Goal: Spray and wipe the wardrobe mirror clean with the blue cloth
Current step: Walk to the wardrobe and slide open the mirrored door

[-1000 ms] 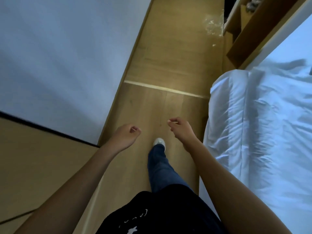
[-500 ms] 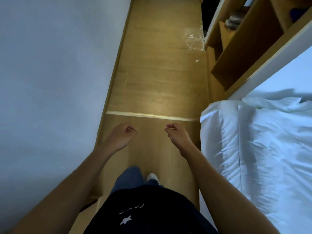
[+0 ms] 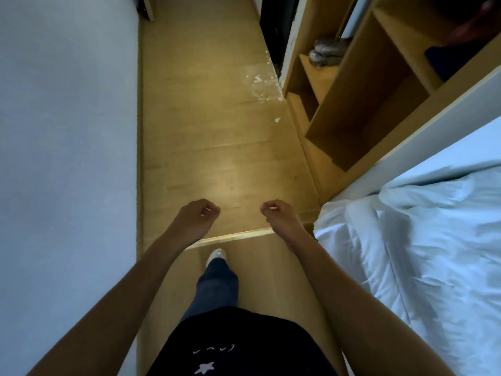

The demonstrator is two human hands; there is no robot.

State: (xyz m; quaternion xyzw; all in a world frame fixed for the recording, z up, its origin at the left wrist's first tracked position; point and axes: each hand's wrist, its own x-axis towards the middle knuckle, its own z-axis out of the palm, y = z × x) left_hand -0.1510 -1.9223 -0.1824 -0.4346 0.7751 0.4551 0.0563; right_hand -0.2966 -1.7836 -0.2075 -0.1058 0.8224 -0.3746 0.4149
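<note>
Both of my hands are held out in front of me over a wooden floor [image 3: 217,147], with nothing in them. My left hand [image 3: 196,217] has its fingers loosely curled, and so does my right hand [image 3: 282,217]. They hang about a hand's width apart. No mirror, blue cloth or spray bottle shows in this view.
A plain white wall [image 3: 67,158] runs along the left. A bed with white sheets [image 3: 420,253] fills the right side. Beyond it stand open wooden shelves [image 3: 366,104] holding folded items. A raised floor strip [image 3: 235,236] crosses the narrow passage; white flecks [image 3: 260,85] lie further on.
I have walked forward along the passage: the shelves came closer and the floor strip slid back to my wrists. Both hands kept their loose, empty pose.
</note>
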